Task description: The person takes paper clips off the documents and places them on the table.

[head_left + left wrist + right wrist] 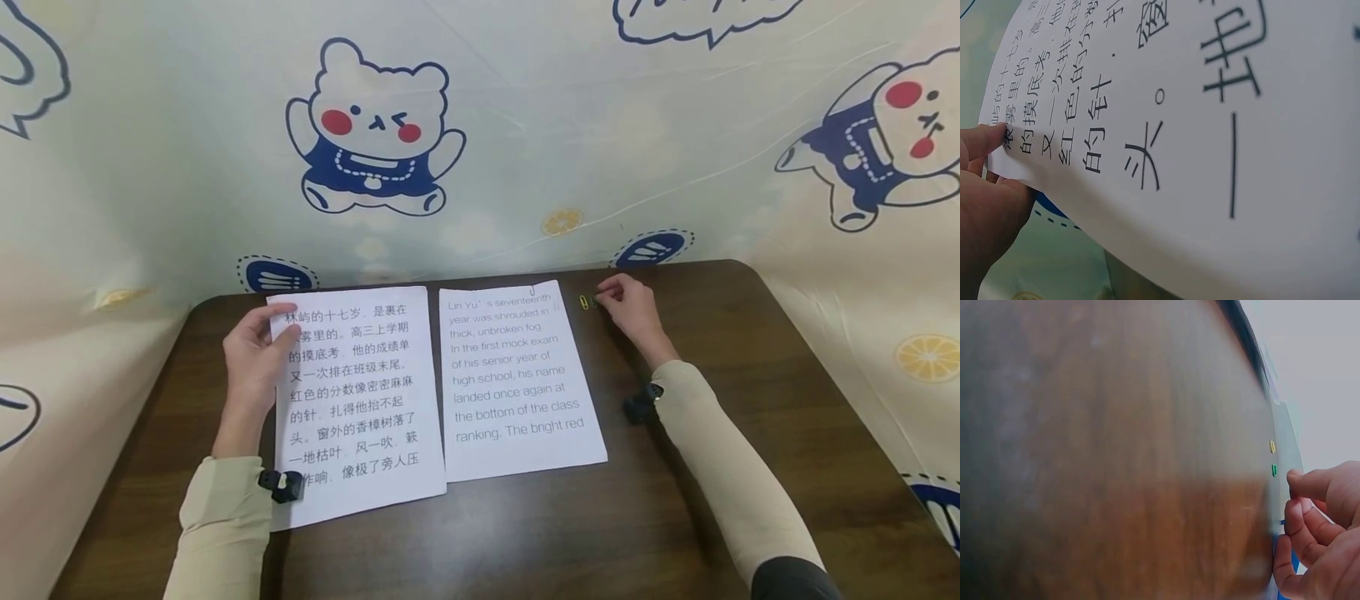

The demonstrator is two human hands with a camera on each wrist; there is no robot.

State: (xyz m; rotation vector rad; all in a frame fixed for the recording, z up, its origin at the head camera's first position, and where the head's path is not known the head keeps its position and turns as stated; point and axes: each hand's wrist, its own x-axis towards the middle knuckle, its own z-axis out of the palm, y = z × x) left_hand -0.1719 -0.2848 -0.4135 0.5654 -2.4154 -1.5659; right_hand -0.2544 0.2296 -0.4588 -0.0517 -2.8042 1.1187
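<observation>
At the upper left edge of a sheet printed with Chinese characters point(360, 483), my left hand point(257, 350) pinches the paper between thumb and fingers. In the left wrist view the thumb point(1015, 190) lies at one side of the sheet point(1210, 250), which bows in a curve. My right hand point(630, 310) is over the far right of the table, fingers loosely bent. Just beside its fingertips lie a yellow paper clip point(584, 302) and a green paper clip point(1275, 470). Thumb and fingers stand apart in the right wrist view, with nothing seen between them.
An English-printed sheet point(517, 458) lies beside the Chinese one, with a paper clip point(532, 291) at its top edge. Both are on a dark brown wooden table point(525, 533). Behind the table hangs a cloth point(517, 125) with cartoon bears.
</observation>
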